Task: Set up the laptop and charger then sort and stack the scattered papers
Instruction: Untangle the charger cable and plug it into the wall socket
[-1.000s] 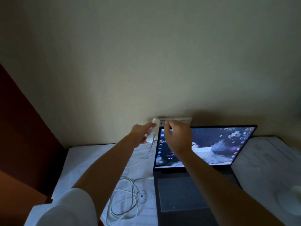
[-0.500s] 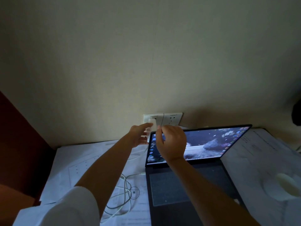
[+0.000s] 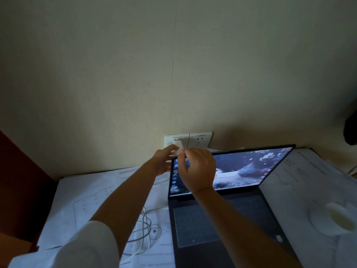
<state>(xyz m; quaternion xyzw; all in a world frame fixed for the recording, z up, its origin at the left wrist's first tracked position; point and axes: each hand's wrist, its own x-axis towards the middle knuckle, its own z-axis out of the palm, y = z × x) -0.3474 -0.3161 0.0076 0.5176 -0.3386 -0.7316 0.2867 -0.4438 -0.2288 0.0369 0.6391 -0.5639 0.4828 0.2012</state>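
Your right hand is pinching the white charger at the wall socket, frame centre; your left hand is half hiding behind it, grip unclear; the laptop is sitting open below.

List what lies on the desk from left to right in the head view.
Papers → coiled white cable → open laptop → printed sheets → white round object.
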